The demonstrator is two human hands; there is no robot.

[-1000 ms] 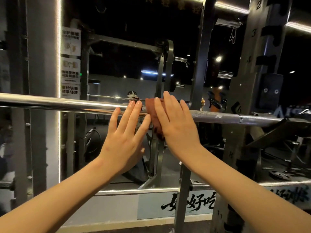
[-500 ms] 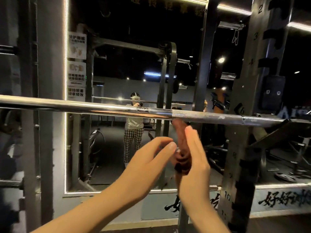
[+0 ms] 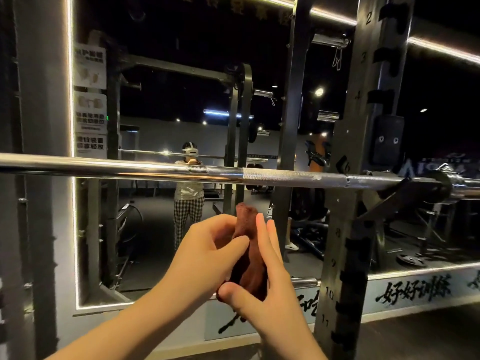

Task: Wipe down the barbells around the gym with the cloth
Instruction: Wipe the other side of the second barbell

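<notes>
Holding bunched cloth (image 3: 249, 258) upright in open air below barbell (image 3: 285, 176), clear of its underside. Pinching left edge with left hand (image 3: 205, 253), fingers curled together; clamping lower end with right hand (image 3: 265, 294), thumb across front, fingers lying along right edge.

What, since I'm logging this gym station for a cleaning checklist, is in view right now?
barbell: one, chrome, lying level across the frame, its right end resting on the rack
cloth: one, reddish-brown, bunched up, below the barbell and not touching it
rack upright: one, dark grey with numbered holes, right of the hands
mirror: one, edged with a light strip, behind the barbell
signs: three, white, at the mirror's left edge
left hand: one, pinches the cloth from the left
right hand: one, holds the cloth from the right, thumb under it
</notes>
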